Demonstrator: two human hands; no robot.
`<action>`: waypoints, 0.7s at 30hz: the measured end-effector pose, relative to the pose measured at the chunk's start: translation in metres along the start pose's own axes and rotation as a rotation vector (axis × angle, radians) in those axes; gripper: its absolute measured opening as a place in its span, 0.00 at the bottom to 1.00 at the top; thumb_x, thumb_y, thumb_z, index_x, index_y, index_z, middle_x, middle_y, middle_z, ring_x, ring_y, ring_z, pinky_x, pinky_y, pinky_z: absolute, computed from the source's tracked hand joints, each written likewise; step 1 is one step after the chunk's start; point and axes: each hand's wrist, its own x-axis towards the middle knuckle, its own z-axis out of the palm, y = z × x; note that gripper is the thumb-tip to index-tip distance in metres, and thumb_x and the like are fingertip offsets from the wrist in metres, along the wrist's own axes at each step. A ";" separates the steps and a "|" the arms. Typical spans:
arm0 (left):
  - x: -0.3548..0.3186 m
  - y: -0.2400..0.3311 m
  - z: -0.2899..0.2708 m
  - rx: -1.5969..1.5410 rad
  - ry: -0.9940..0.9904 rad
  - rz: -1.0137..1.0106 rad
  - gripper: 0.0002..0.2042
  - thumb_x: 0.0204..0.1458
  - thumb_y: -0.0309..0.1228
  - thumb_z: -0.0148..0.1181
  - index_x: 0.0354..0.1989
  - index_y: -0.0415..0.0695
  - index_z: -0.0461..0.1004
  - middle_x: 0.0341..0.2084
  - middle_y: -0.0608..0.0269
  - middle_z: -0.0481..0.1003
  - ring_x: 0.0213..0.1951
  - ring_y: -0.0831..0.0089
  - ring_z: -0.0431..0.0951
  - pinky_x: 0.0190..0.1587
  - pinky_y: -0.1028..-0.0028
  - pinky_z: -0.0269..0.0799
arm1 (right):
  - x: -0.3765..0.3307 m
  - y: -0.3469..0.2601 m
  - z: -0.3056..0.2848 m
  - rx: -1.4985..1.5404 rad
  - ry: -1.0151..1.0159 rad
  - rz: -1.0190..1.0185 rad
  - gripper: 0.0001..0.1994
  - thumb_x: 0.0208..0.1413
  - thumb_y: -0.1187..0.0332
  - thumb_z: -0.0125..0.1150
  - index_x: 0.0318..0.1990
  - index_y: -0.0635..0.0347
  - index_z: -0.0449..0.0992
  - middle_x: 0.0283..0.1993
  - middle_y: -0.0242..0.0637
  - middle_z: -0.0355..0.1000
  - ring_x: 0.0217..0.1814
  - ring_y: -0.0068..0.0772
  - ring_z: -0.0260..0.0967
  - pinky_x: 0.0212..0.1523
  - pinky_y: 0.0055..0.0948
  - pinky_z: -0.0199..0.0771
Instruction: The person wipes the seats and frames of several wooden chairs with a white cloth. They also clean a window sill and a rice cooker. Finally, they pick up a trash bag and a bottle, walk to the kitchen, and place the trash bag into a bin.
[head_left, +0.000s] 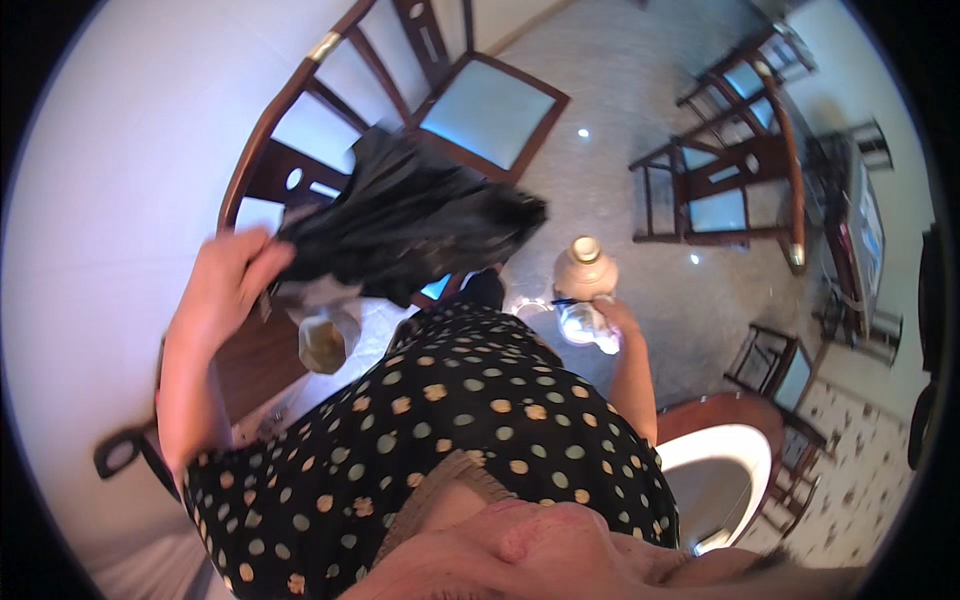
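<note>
My left hand (222,285) is raised on the left, its fingers closed on one end of a black plastic bag (415,215). The bag is crumpled and stretches out to the right in front of a wooden armchair. Lower on the right, my right hand (618,316) has its fingers closed around a shiny white crumpled item (578,325), whose kind I cannot make out. Just beyond it is a cream-coloured vase-shaped vessel (586,272) with a narrow neck. A clear container with something yellowish-green inside (323,345) is below my left hand, close to my body.
The dark wooden armchair (265,130) stands along the left wall, and a chair with a pale seat (490,110) is ahead. More wooden chairs (735,185) stand at the right. A round-edged wooden piece with a bright white surface (725,450) is at my lower right.
</note>
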 end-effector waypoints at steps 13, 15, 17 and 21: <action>0.384 0.089 0.011 0.036 -0.003 0.182 0.14 0.53 0.37 0.58 0.25 0.37 0.70 0.20 0.48 0.70 0.25 0.48 0.70 0.28 0.61 0.65 | 0.171 -0.242 -0.186 0.020 0.239 -0.113 0.28 0.40 0.43 0.59 0.35 0.64 0.79 0.31 0.47 0.76 0.37 0.40 0.75 0.38 0.37 0.71; 0.435 0.099 0.021 0.077 -0.007 0.266 0.14 0.52 0.37 0.60 0.25 0.37 0.70 0.21 0.49 0.71 0.25 0.49 0.71 0.28 0.61 0.66 | 0.202 -0.274 -0.201 0.009 0.327 -0.134 0.26 0.40 0.47 0.59 0.36 0.65 0.79 0.33 0.49 0.77 0.37 0.40 0.75 0.39 0.37 0.71; 0.485 0.116 0.020 0.147 -0.008 0.326 0.14 0.51 0.37 0.60 0.24 0.37 0.70 0.21 0.49 0.72 0.26 0.50 0.72 0.28 0.61 0.67 | 0.245 -0.301 -0.220 0.083 0.343 -0.131 0.25 0.40 0.50 0.60 0.36 0.67 0.79 0.35 0.49 0.77 0.37 0.41 0.75 0.39 0.36 0.71; 0.581 0.149 0.024 0.248 0.018 0.340 0.14 0.51 0.36 0.60 0.23 0.37 0.70 0.21 0.50 0.72 0.26 0.51 0.73 0.28 0.60 0.67 | 0.336 -0.363 -0.270 0.406 0.287 -0.148 0.21 0.44 0.58 0.62 0.37 0.71 0.77 0.34 0.44 0.76 0.34 0.36 0.75 0.35 0.35 0.73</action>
